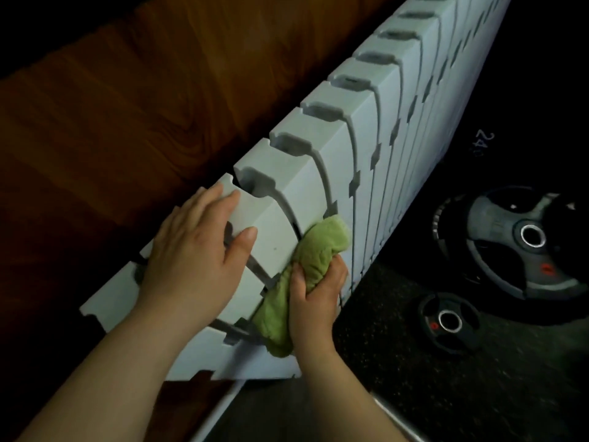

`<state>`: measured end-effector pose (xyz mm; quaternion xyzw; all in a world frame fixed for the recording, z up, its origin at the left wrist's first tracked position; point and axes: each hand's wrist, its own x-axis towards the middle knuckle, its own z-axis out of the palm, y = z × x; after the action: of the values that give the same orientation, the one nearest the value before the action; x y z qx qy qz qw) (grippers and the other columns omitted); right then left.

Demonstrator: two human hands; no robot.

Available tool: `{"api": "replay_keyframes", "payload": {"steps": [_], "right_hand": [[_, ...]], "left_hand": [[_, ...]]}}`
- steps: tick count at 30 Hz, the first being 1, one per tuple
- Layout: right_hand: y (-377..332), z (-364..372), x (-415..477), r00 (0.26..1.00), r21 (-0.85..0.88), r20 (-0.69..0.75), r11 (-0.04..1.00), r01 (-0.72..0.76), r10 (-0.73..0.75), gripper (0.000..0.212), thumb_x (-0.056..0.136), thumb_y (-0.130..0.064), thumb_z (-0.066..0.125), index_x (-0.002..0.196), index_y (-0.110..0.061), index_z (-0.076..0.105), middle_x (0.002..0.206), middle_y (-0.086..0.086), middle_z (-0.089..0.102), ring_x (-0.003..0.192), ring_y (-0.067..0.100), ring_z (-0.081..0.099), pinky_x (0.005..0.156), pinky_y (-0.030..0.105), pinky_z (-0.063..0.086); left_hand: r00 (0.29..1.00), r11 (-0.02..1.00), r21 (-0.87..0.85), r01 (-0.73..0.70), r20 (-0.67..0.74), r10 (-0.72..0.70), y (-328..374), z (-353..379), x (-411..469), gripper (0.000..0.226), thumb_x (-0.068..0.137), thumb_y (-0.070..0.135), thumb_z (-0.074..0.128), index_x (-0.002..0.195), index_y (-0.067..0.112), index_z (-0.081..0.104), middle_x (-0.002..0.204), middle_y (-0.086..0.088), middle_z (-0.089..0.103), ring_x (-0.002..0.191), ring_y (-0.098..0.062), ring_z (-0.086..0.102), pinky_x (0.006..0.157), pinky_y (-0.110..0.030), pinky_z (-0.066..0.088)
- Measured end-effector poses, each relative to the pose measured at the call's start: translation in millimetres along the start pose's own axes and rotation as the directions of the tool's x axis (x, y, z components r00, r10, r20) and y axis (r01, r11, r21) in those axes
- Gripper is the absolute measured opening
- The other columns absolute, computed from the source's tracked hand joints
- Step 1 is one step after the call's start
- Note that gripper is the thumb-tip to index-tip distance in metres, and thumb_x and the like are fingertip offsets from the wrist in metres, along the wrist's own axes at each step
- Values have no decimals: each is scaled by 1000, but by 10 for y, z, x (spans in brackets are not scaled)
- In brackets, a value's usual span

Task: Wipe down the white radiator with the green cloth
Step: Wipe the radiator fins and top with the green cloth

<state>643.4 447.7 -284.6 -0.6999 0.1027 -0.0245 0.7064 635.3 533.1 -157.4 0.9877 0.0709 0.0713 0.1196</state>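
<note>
Plainly, from the head camera, the white radiator (366, 129) runs on a slant from the lower left up to the upper right, its ribbed sections set side by side with a slot cut in the top of each. The left hand (194, 253) lies flat on top of the radiator near its closer end, palm down, the fingers straight and a little spread, the thumb reaching over toward the front edge; it holds nothing. The right hand (315, 301) is just beside it, lower on the front of the radiator, with fingers and thumb curled tight round the green cloth (315, 250). The cloth is bunched into a long roll and pressed against the curved front of the sections near the closer end; its upper end sticks out above the hand and its lower end hangs below it. Behind the radiator, on the left, is a dark brown wooden surface (127, 106). On the right lies a dark speckled floor (446, 393), where a large weight plate (497, 218) rests with a small weight plate (463, 334) near it. Farther up, blurred white digits (484, 140) show on the dark ground.
</note>
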Motion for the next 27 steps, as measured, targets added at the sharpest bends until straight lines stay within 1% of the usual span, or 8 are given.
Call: {"api": "replay_keyframes", "payload": {"steps": [4,8,12,16,19,22,25,27], "right_hand": [[296,39,45,987,98,-73,984,147,-140,30,70,-45,51,96,-44,35,124,3,40,117,16,42,87,7,32],[627,3,36,990,196,-61,971,134,-124,31,86,-18,58,95,-41,38,117,2,42,106,13,46,95,34,41],[529,-60,-70,963,339,17,908,247,-269,23,87,-28,55,96,-43,41,119,2,46,104,14,51,87,32,46],[-59,59,-185,711,135,7,705,696,-703,39,83,-28,57,117,-34,39,131,1,39,115,17,43,87,28,40],[-142,138,-82,596,-68,-41,597,799,-802,53,81,-29,53,132,-23,43,139,1,35,119,15,34,86,17,28],[417,146,-3,714,-11,-105,719,695,-692,53,76,-25,48,128,-27,47,135,-6,37,121,6,34,91,1,25],[954,126,-26,871,121,-138,865,487,-471,44,77,-23,49,122,-23,52,134,1,41,125,14,39,106,25,33],[992,85,-13,921,132,-116,913,386,-373,31,86,-14,51,117,-16,55,128,7,47,116,18,46,102,34,38]], "left_hand": [[990,997,26,-79,-113,82,-173,14,-153,52,89,50,38,133,23,47,144,8,36,129,-16,33,104,-38,29],[939,982,129,-140,-297,173,-449,103,-403,68,77,58,26,123,18,56,133,-5,49,119,-33,46,96,-57,39],[890,967,189,-172,-392,235,-515,190,-410,65,77,55,32,125,17,55,127,-11,56,110,-37,52,95,-55,41],[863,949,236,-208,-413,292,-480,185,-389,55,85,46,36,125,14,56,122,-18,58,109,-36,52,92,-36,38],[852,941,260,-219,-418,314,-475,187,-417,55,83,44,34,121,13,59,119,-18,60,104,-35,53,82,-32,37],[810,940,250,-232,-485,329,-493,208,-415,41,92,32,47,128,15,54,128,-12,56,111,-31,51,86,-32,36],[716,915,248,-318,-570,404,-537,259,-494,36,90,27,53,120,10,60,118,-16,62,100,-34,57,81,-33,39],[725,922,217,-319,-571,385,-664,293,-579,42,86,36,54,118,10,62,116,-16,62,99,-34,58,83,-37,41]]}}
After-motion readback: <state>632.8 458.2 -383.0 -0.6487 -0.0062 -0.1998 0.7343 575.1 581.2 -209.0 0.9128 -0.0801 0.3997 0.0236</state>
